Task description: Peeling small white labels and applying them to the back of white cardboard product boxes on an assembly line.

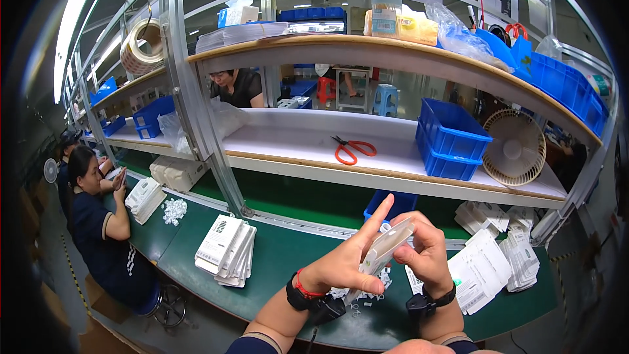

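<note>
Above the green bench I hold a thin white cardboard box (388, 246), tilted, its upper end facing up between my hands. My left hand (341, 263) grips it from the left, thumb across the lower part and index finger stretched upward. My right hand (427, 252) has its fingers curled at the box's upper right edge. A small white piece shows by that end, partly hidden by fingers. Beneath my hands lie loose small white plastic pieces (382, 282), partly covered. To the left stands a stack of white boxes (226, 249); flat white cartons (483, 269) lie to the right.
A shelf (295, 151) behind the bench carries red-handled cutters (355, 149), blue bins (451, 141) and a round fan cover (514, 147). Another blue bin (400, 203) sits low behind my hands. A co-worker (108, 223) sits left, near another pile of white pieces (174, 211).
</note>
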Motion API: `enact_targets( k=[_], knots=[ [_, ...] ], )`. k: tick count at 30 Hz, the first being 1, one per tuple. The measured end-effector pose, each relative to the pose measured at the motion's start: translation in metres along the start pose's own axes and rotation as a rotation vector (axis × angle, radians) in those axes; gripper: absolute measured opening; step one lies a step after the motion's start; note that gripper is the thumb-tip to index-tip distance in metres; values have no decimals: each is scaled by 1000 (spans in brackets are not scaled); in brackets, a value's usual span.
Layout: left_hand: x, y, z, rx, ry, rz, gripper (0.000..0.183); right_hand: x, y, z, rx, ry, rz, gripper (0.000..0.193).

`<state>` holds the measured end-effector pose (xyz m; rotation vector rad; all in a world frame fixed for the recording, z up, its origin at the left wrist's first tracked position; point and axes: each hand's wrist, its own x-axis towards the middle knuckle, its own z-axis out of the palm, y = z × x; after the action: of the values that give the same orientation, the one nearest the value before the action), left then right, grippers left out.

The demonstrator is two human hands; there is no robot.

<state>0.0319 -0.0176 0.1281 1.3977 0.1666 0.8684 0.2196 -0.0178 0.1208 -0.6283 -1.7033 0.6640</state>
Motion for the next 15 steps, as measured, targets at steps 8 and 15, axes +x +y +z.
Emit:
enact_targets(
  k=[8, 15],
  knots=[
    [4, -6, -3, -76, -52, 31, 117, 5, -12, 1, -34, -1, -176, 15],
    [18, -15, -16, 957, 228, 519, 32, 0, -8, -12, -113, 337, -225, 16]
  ],
)
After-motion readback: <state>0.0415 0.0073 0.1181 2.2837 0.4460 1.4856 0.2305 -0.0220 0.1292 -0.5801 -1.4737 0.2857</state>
